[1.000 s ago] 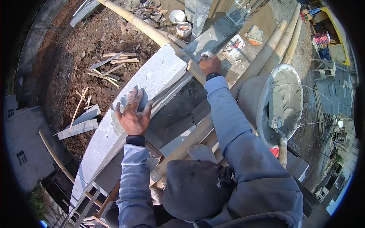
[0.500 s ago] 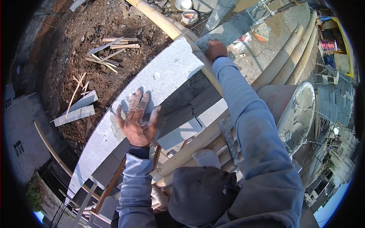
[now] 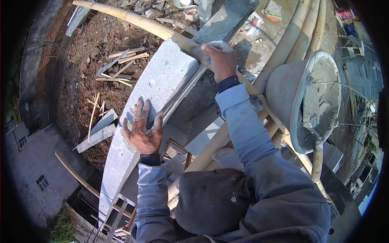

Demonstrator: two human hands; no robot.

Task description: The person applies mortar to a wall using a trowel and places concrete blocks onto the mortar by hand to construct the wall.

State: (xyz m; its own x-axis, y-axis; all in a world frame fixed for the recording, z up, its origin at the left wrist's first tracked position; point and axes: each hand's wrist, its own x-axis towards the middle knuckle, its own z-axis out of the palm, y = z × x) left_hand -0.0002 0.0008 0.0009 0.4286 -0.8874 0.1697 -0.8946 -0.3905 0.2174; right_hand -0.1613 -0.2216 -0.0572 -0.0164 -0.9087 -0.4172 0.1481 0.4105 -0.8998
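My left hand point(image 3: 145, 133) lies with fingers spread on the rough top of a long pale grey concrete block point(image 3: 160, 79). My right hand point(image 3: 221, 60) is closed, its fingers curled and dusty, beyond the block's far right corner and beside a bamboo pole point(image 3: 162, 30). Whether anything is inside that fist is hidden. The pole crosses at the block's far end. Behind it runs a grey, mortar-smeared wall top point(image 3: 227, 22).
To the right hangs a big bucket point(image 3: 283, 87) with mortar and a tool with a wooden handle point(image 3: 318, 160). Thick bamboo poles point(image 3: 289, 34) stand behind it. Wood scraps point(image 3: 121, 60) lie on the dirt at left. A dark cap point(image 3: 210, 202) fills the bottom middle.
The view has shifted, bringing the bucket further into sight. My right hand has come back toward the block's end, its fist now turned upward. My left hand stays flat on the block.
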